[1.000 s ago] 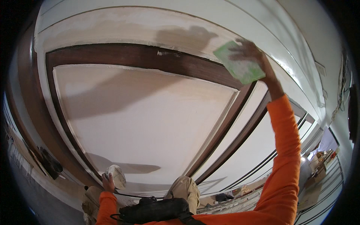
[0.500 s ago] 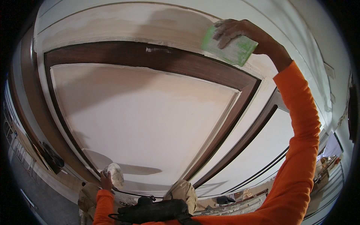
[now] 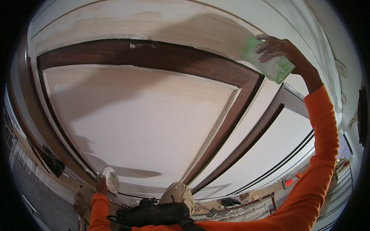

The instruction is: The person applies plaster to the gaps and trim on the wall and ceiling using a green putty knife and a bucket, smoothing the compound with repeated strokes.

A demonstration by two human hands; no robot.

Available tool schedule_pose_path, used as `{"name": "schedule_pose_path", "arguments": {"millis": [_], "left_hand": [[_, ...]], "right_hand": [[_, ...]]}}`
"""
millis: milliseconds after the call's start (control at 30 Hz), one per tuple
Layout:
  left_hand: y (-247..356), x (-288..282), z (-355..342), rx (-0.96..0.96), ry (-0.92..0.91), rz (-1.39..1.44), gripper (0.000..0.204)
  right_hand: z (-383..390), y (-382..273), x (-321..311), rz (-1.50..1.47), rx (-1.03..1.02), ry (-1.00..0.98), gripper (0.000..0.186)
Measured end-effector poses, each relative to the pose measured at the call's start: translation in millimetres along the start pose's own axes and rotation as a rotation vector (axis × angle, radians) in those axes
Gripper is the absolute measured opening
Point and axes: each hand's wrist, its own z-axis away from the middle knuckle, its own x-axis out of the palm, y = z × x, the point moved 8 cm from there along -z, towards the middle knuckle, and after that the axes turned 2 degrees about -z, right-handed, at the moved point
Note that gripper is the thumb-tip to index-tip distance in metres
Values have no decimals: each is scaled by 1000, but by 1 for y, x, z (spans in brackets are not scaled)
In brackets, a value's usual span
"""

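My right hand grips a green rectangular pad coated in pale dust, against the pale, patchy band above a dark wooden frame. The frame surrounds a pale recessed panel, crossed by shadows. Down at the lower left, my left hand is closed on a whitish, dusty rounded object whose exact kind I cannot make out.
Beside the main frame runs a second framed panel. Below are my khaki-clad knee and a black bag. Boards and clutter, an orange object and a ladder-like rack lie toward the edges.
My right hand with the green pad first moved up and left, then rightward and lower along the band. The view has shifted slightly; my left hand still holds the whitish object.
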Motion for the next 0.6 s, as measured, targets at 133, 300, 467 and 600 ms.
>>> {"name": "schedule_pose_path", "arguments": {"millis": [133,300,467,600], "left_hand": [[3,-25,10,-130,50,18,71],[11,-32,11,-171,-23,75,72],[34,-35,17,-150,17,139,70],[-20,-32,-5,-2,-6,20,66]], "right_hand": [[27,5,-3,-10,126,-32,32],[89,24,-11,21,206,2,29],[224,43,22,-443,903,879,35],[186,-3,90,-222,1039,1110,29]]}}
